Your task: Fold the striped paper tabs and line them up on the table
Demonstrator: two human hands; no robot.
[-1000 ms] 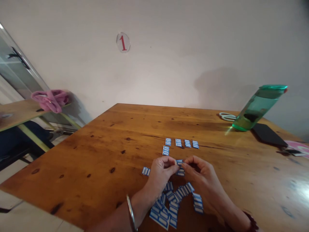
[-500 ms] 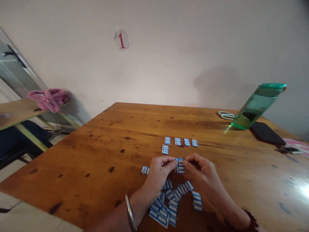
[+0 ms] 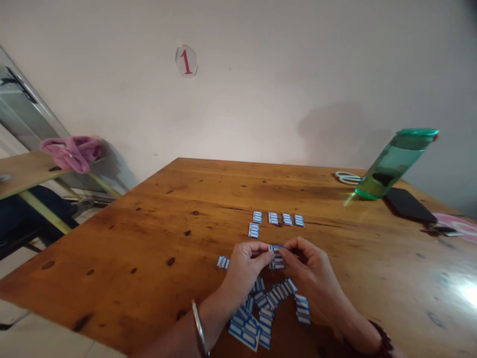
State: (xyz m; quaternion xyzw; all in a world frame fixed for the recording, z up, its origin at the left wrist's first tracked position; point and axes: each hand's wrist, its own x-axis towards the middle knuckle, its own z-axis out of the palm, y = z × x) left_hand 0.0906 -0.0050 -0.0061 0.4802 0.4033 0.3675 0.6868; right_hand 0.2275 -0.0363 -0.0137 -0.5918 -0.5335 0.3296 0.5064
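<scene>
Between both hands, just above the table, is a small blue-and-white card (image 3: 278, 259); whether it is one card or a few stacked cannot be told. My left hand (image 3: 248, 263) pinches its left edge with thumb and fingertips. On the right edge, my right hand (image 3: 307, 258) pinches it the same way. Beneath and in front of my wrists lies a loose heap of similar blue-and-white cards (image 3: 246, 328), several overlapping. One card (image 3: 302, 309) lies by my right wrist, another (image 3: 223, 262) left of my left hand. Beyond the hands, several cards (image 3: 273, 218) lie in a row, with one card (image 3: 254, 230) below its left end.
A green bottle (image 3: 395, 164) stands at the right rear of the wooden table (image 3: 167, 209), near a white coiled cable (image 3: 347, 177) and a dark flat device (image 3: 408, 205). Pink cloth (image 3: 72, 153) rests on a side table at left. The wall (image 3: 261, 99) bounds the back.
The view has shifted very slightly. Both hands stay on the card with almost no movement; the cards on the table lie as before.
</scene>
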